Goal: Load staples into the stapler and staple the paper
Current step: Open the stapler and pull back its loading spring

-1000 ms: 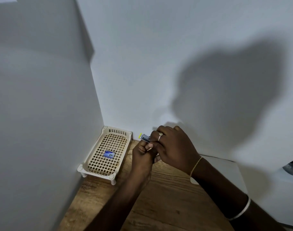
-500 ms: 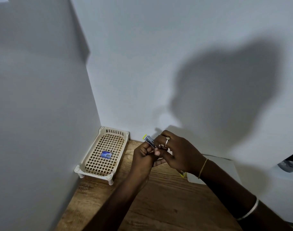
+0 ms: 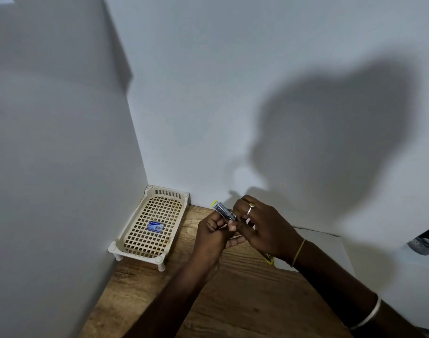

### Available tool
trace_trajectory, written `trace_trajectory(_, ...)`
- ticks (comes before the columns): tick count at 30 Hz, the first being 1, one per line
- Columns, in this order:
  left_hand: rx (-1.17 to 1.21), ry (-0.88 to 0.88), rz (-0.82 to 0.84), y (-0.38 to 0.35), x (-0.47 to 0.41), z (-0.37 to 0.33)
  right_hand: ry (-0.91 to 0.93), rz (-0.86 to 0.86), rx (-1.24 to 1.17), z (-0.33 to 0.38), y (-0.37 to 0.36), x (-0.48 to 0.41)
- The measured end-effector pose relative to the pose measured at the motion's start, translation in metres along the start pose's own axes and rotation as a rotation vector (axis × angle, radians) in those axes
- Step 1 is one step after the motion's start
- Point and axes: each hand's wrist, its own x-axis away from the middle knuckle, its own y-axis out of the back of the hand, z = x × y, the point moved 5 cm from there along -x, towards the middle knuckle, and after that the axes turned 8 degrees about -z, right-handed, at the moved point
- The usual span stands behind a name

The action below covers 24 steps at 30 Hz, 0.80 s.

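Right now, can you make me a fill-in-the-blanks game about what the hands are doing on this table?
1. Both hands, the left hand and the right hand, hold a small ____.
2. The blue staple box lies inside the cream ____.
3. The tabletop is made of ____.
4. The right hand wears a ____ on one finger.

Missing words: stapler; basket; wood; ring

Stapler tilted steeper than before, right hand slid lower along it

Left hand and right hand together, fingers curled.
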Motion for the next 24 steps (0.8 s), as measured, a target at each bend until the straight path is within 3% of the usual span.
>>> trace_trajectory(10,0.109,0.055,-0.036,0.002,-0.011,-0.006,0.057,-0.348,0.164,0.000,0.010,0.023)
trace_trajectory(14,0.136,0.054,-0.046,0.002,-0.011,-0.007,-0.052,-0.508,0.082,-0.002,0.015,0.028)
trace_trajectory(17,0.114,0.044,-0.046,0.000,-0.010,-0.005,-0.108,-0.498,0.048,0.002,0.021,0.020)
trace_trajectory(21,0.086,0.043,-0.043,-0.002,-0.007,-0.002,0.028,-0.380,0.141,0.012,0.025,0.011)
trace_trajectory(24,0.085,0.040,-0.036,-0.001,-0.007,-0.004,0.037,-0.405,0.123,0.011,0.026,0.016)
